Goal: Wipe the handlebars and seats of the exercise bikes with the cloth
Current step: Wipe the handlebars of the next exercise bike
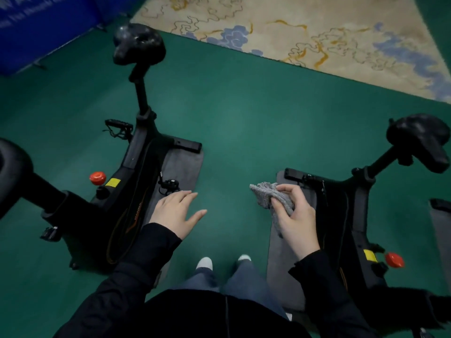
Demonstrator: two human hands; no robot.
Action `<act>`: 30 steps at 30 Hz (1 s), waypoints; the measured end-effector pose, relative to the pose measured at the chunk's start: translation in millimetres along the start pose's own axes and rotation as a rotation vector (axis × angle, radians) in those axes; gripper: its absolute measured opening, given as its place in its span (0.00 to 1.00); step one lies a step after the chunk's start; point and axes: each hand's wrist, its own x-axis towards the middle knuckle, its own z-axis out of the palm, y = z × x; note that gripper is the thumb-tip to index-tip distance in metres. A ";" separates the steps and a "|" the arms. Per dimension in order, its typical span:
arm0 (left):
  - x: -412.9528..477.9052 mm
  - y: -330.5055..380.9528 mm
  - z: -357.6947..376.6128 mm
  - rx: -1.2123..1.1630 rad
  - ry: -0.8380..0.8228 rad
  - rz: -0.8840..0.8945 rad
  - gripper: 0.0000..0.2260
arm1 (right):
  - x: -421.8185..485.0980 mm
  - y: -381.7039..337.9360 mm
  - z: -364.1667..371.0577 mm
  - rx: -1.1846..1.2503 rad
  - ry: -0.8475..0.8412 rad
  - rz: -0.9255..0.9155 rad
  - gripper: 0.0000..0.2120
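between 2 bikes, right hand grips the cloth, left hand lies open; banner writing unreadable.

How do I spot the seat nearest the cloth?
On the green floor, find the bike at the right on a grey mat. Its black seat tops a slanted post at the right edge, beyond the right hand gripping the grey cloth; other seats lie left.

Central lane — bare green floor, open ahead as far as the patterned rug. Left flank: left bike, with left seat raised on a post. Right flank: right bike, right seat likewise raised. Far left edge — third seat intrudes.
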 end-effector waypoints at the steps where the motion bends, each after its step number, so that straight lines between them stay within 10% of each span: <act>1: 4.4 -1.4 -1.3 -0.001 0.000 -0.022 0.26 | 11.5 -0.3 1.8 -0.001 -0.015 -0.011 0.14; 30: 144.6 55.6 -28.4 -0.121 0.159 -0.663 0.27 | 320.2 -16.2 47.4 0.036 -0.635 -0.390 0.08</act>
